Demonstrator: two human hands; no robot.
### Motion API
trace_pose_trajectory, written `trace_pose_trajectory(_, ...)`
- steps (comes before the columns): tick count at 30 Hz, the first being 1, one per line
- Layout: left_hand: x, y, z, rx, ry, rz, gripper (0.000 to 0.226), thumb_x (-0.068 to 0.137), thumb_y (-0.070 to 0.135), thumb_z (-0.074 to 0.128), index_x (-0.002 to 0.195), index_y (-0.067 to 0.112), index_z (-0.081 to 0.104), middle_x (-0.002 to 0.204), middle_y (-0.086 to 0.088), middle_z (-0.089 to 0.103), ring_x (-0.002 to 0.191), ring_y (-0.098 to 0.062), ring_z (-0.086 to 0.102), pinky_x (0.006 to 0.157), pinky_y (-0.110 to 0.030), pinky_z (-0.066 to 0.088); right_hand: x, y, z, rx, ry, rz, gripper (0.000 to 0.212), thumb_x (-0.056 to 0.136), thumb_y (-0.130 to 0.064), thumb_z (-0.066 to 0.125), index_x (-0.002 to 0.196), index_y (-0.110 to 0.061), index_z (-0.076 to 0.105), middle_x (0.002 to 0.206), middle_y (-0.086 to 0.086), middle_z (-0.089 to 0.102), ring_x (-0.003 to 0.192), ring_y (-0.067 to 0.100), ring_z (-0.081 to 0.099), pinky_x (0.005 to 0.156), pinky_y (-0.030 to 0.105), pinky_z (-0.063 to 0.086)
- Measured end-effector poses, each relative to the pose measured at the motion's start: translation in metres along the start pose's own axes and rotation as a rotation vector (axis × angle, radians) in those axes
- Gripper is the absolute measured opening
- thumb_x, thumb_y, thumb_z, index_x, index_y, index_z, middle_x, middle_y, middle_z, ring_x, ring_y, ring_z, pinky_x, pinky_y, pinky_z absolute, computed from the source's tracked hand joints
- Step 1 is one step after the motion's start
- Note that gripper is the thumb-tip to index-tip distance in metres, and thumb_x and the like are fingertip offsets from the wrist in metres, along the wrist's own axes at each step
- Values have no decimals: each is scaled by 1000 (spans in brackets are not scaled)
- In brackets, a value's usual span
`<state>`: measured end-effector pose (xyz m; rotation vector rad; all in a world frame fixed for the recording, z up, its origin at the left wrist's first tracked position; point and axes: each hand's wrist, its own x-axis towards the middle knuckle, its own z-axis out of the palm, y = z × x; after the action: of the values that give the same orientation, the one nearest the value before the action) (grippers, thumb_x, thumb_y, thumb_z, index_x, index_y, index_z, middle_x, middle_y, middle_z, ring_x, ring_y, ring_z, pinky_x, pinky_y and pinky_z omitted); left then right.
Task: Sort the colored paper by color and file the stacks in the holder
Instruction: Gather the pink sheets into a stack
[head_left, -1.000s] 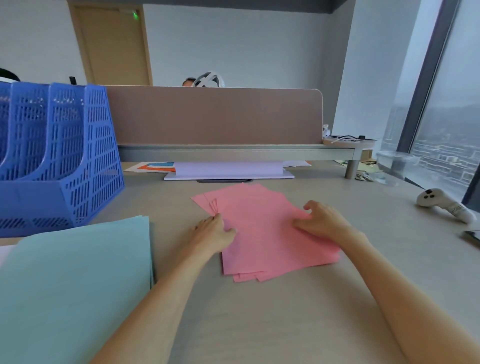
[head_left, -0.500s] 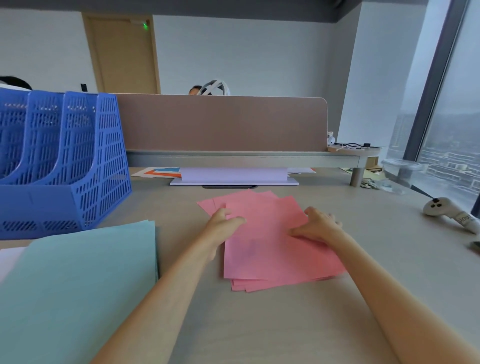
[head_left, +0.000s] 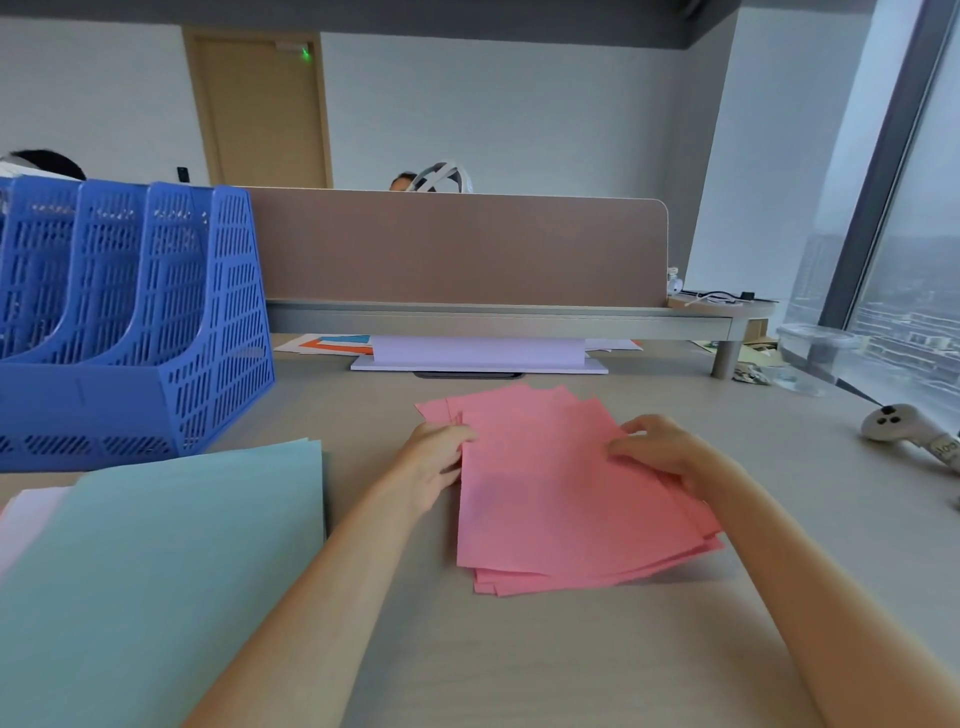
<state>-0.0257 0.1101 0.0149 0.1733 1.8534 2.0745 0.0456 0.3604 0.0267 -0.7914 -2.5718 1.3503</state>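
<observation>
Head view: the left hand (head_left: 434, 462) is pinching the left edge of the pink paper stack (head_left: 571, 493), and the right hand (head_left: 670, 452) is gripping its right edge with fingers curled over the top sheet, so the two hands are sitting apart, one at each side. The stack is lying at the middle of the bench (head_left: 571, 665), its sheets fanning unevenly so that corners are poking out at the far and near ends; whether its right edge is lifting off the surface cannot be told. Bare bench is showing in front of the stack and to its right, as far as a white controller (head_left: 904, 428) lying near the window (head_left: 914, 260). To the left a teal paper stack (head_left: 156, 571) is lying flat, with a strip of bench separating it from the pink one; pale sheets (head_left: 31, 514) are peeking from under it and are being cut off by the frame. The blue holder (head_left: 156, 338) is standing upright behind the teal stack, its left part running out of view. Behind the pink stack a brown divider panel (head_left: 457, 249) is rising over a grey shelf (head_left: 493, 319), under which white paper (head_left: 478, 353) is lying partly hidden. A door (head_left: 260, 109) is closing the far wall.
</observation>
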Motion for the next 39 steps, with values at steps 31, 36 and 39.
trace_pose_trajectory(31, 3, -9, 5, 244, 122, 97, 35, 89, 25, 63, 118, 12, 49, 112, -5, 61, 100, -21, 60, 85, -32, 48, -12, 4, -4, 269, 68, -383, 9, 96, -11, 53, 98, -11, 62, 88, 4, 64, 74, 17, 60, 57, 28, 49)
trace_pose_trajectory(36, -19, 22, 13, 125, 158, 242, 25, 90, 23, 61, 113, 14, 57, 103, -4, 67, 90, -19, 63, 81, -35, 51, -33, -13, -7, 421, 180, -520, 8, 97, -19, 56, 103, -16, 59, 98, -1, 66, 83, 7, 61, 77, 31, 54)
trace_pose_trajectory(39, -42, 54, 18, 102, 170, 428, 19, 90, 14, 58, 109, 12, 56, 101, -8, 67, 86, -19, 61, 82, -38, 51, -55, -34, -22, 475, 259, -629, 7, 97, -15, 55, 97, -22, 58, 89, -11, 64, 73, -9, 59, 66, 16, 49)
